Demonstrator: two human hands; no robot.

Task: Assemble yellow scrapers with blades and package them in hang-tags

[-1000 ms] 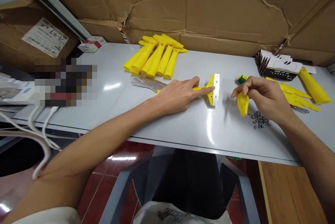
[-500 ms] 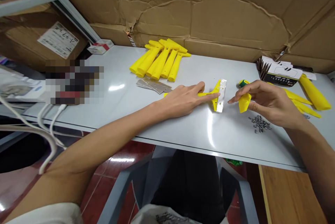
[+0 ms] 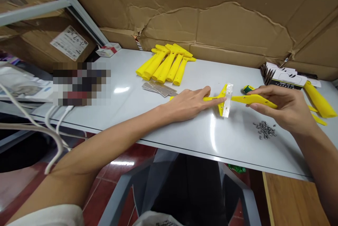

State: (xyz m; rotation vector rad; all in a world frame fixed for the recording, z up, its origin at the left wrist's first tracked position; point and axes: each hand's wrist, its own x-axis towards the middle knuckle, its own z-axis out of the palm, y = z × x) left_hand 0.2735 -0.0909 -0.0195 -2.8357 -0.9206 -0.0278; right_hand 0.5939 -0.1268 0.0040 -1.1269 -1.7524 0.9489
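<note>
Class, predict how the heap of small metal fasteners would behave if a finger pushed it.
The small metal fasteners would probably scatter, since they lie loose. Some may roll or slide, as the tabletop looks smooth and glossy.

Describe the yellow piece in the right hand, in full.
The yellow piece is long, slim and smooth, apparently plastic, with at least one small dark hole. It narrows toward its angled far-right end. The right hand pinches it between thumb and fingers, above the table. It lies roughly crosswise, its left end beside the shiny blade; whether they touch, I cannot tell.
</note>
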